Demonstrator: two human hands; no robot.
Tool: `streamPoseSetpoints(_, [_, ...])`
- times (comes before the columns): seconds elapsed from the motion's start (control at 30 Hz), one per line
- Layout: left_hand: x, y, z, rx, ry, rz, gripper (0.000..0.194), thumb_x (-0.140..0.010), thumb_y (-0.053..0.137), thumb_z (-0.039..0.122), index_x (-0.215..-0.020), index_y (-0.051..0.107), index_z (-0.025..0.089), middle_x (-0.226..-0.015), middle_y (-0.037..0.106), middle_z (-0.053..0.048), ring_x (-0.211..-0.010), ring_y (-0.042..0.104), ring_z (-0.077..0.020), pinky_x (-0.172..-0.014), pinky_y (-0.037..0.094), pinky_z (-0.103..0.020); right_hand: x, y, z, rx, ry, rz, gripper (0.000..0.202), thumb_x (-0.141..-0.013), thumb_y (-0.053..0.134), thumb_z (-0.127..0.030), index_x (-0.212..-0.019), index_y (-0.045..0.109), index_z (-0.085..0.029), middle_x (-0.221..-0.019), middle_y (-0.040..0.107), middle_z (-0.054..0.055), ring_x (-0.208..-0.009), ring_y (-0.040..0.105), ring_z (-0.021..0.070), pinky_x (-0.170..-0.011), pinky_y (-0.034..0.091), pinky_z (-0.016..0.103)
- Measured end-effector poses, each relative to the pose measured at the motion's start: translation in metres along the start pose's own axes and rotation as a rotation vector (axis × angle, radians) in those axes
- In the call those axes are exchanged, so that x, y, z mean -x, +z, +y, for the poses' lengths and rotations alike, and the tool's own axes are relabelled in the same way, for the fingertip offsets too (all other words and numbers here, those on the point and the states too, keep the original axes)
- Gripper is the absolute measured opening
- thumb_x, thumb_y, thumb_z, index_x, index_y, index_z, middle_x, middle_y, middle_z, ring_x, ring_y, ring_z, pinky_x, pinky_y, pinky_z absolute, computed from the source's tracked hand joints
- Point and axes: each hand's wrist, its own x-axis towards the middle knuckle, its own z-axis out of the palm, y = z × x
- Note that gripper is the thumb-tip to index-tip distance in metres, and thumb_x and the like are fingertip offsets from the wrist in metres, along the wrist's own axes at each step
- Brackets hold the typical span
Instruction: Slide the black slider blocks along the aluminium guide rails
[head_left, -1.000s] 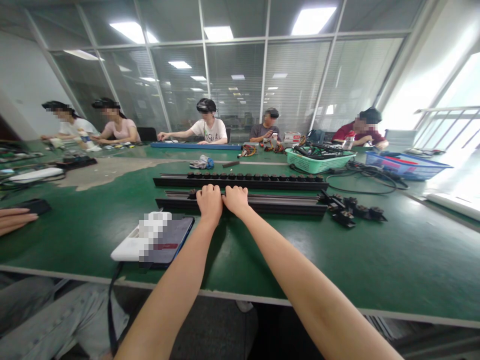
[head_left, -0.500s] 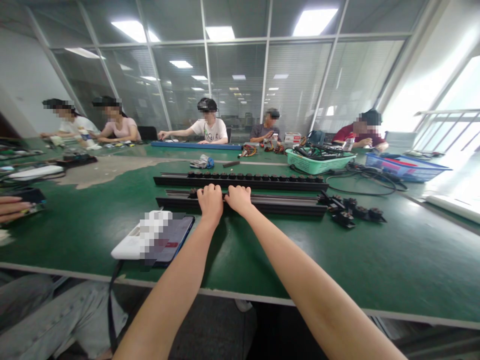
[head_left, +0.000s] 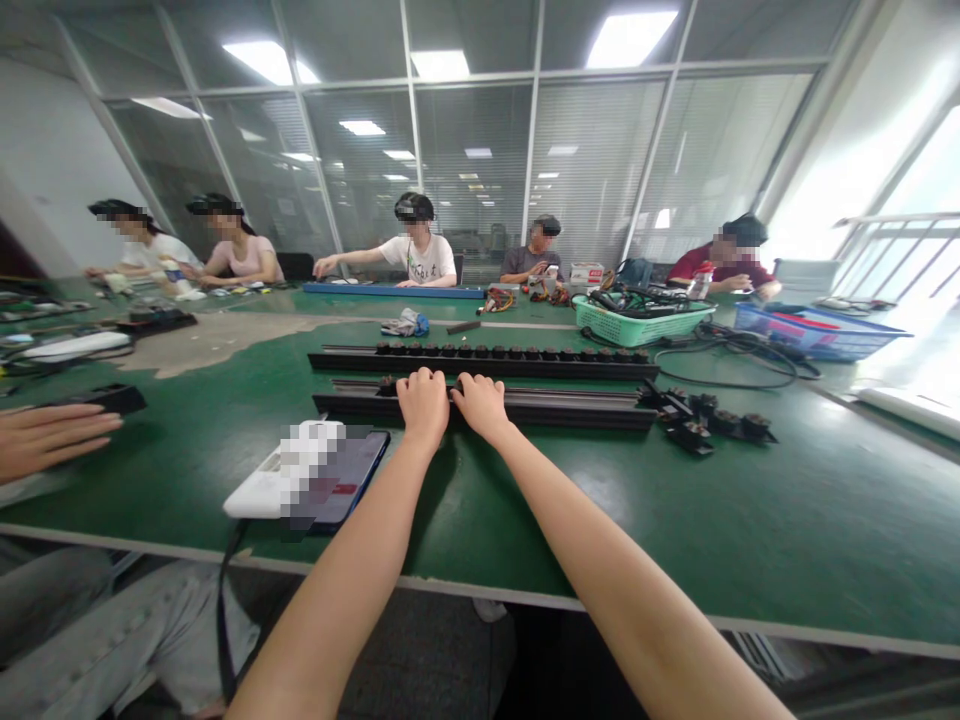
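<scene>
Two long black rails lie parallel across the green table. My left hand (head_left: 424, 408) and my right hand (head_left: 481, 405) rest side by side on the middle of the near rail (head_left: 577, 412), fingers curled over it. A dark bit shows in the narrow gap between them; the fingertips are hidden behind my knuckles. One small black module (head_left: 388, 387) sits in the near rail, left of my left hand. The far rail (head_left: 480, 366) carries a row of such modules. Several loose black modules (head_left: 690, 432) lie at the near rail's right end.
A white device and a phone (head_left: 360, 480) lie left of my forearms. Another person's hand (head_left: 52, 440) is at the far left beside a black part (head_left: 124, 398). A green basket (head_left: 645, 322) of cables and a blue basket (head_left: 832, 340) stand back right. Several people sit across the table.
The other person's hand at the left has moved further into view, with a black part beside it. My own hands stay almost in place on the near rail.
</scene>
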Motion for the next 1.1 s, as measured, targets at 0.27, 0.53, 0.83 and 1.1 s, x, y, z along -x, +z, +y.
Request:
streamPoseSetpoints(0.27, [0.0004, 0.0036, 0.0008, 0.012, 0.003, 0.011, 0.037, -0.101, 0.037, 0.016, -0.111, 0.072, 0.016, -0.117, 0.067, -0.017, -0.112, 0.06, -0.0322, -0.095, 0.04, -0.045, 0.0026, 0.0066, 0.0017, 0.005, 0.0, 0.042, 0.032, -0.106, 0.044, -0.036, -0.127, 0.06, -0.017, -0.125, 0.068, 0.016, -0.118, 0.06, 0.0286, -0.101, 0.037, 0.042])
streamPoseSetpoints(0.53, [0.0006, 0.0036, 0.0034, 0.006, 0.004, 0.008, 0.039, -0.1, 0.036, 0.016, -0.112, 0.072, 0.015, -0.117, 0.067, -0.018, -0.113, 0.059, -0.0329, -0.095, 0.04, -0.045, 0.0044, 0.0049, 0.0034, -0.002, 0.009, 0.043, 0.032, -0.106, 0.044, -0.036, -0.127, 0.059, -0.016, -0.125, 0.067, 0.017, -0.117, 0.06, 0.029, -0.1, 0.038, 0.041])
streamPoseSetpoints(0.83, [0.0012, -0.0006, 0.0059, -0.006, 0.004, -0.017, 0.037, -0.099, 0.039, 0.015, -0.115, 0.072, 0.015, -0.119, 0.067, -0.019, -0.113, 0.059, -0.0337, -0.093, 0.041, -0.045, 0.0028, 0.0085, 0.0042, -0.032, 0.058, 0.078, 0.032, -0.104, 0.047, -0.035, -0.121, 0.059, -0.01, -0.122, 0.068, 0.022, -0.116, 0.06, 0.0309, -0.1, 0.039, 0.043])
streamPoseSetpoints(1.1, [0.0019, -0.0026, 0.0082, -0.004, 0.002, -0.022, 0.038, -0.098, 0.037, 0.012, -0.114, 0.072, 0.013, -0.119, 0.067, -0.02, -0.114, 0.059, -0.0345, -0.093, 0.042, -0.045, 0.0073, 0.0081, 0.0076, -0.027, 0.055, 0.095, 0.034, -0.106, 0.045, -0.039, -0.121, 0.061, -0.013, -0.125, 0.064, 0.02, -0.117, 0.058, 0.0299, -0.102, 0.039, 0.043])
